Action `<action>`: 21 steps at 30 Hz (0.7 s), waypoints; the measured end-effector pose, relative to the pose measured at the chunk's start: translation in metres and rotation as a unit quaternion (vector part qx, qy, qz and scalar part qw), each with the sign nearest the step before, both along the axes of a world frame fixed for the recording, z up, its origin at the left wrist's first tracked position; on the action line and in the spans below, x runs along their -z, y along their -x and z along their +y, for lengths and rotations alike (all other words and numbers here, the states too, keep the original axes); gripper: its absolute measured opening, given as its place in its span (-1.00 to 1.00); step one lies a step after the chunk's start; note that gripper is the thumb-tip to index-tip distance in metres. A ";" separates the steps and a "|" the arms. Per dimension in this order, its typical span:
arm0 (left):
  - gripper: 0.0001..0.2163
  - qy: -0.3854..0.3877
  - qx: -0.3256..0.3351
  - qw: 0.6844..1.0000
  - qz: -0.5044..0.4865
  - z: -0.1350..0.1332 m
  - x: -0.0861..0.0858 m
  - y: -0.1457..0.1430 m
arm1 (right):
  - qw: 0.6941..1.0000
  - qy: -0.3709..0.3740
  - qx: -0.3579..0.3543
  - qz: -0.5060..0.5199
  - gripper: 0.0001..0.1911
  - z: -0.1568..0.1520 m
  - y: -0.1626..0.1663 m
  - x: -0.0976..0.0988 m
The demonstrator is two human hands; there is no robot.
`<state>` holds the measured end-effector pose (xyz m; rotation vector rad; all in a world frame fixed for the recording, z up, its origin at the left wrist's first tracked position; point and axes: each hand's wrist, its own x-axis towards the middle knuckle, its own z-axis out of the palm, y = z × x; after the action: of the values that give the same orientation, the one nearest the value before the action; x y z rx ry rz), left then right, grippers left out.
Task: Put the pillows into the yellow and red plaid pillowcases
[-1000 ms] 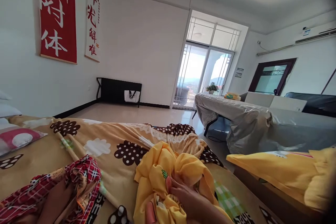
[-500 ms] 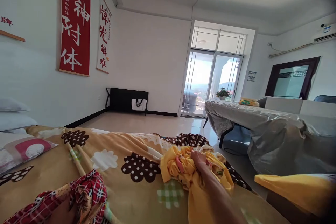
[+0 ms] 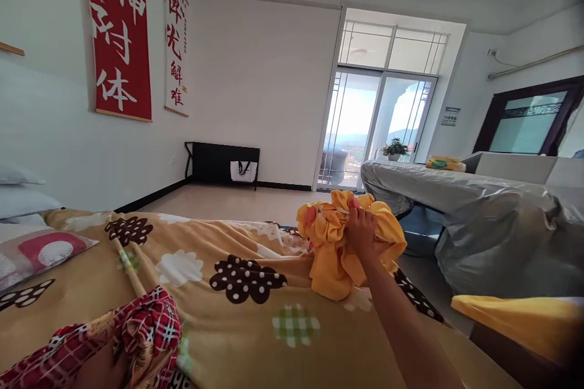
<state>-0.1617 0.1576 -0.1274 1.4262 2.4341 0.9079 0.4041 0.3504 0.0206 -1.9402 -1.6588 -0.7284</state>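
Note:
My right hand (image 3: pixel 362 228) is closed on a bunched yellow garment (image 3: pixel 335 273), lifted over the far right part of the bed. Its folds gather around the fingers, and a loose part hangs below. In the lower left, my left hand (image 3: pixel 103 369) is partly covered by a red plaid cloth (image 3: pixel 152 322) with tan patterned patches. The cloth is bunched about that hand, whose fingers are mostly hidden. Under both lies a tan blanket (image 3: pixel 196 340) with brown dotted and white flower shapes.
Pillows (image 3: pixel 59 249) lie at the left. Beyond the bed stand a black folded table (image 3: pixel 210 164) with a white bag (image 3: pixel 243 171), and a plastic-covered table (image 3: pixel 493 200) bearing a plant (image 3: pixel 395 149). More yellow cloth (image 3: pixel 515 322) shows at the right edge.
My right hand has raised the yellow garment up off the blanket and gathered it more tightly. My left hand and the plaid cloth stay nearly in place. The view has tilted down slightly.

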 end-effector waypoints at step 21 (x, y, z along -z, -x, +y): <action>-0.66 -0.055 0.129 0.990 0.017 -0.006 -0.011 -0.003 | 0.986 0.168 -0.006 0.013 -0.20 -0.107 0.062 0.102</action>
<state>-0.1592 0.1511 -0.1161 1.7582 2.1824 0.9750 0.3421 0.2438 -0.0816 -2.1510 -1.8732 -0.4360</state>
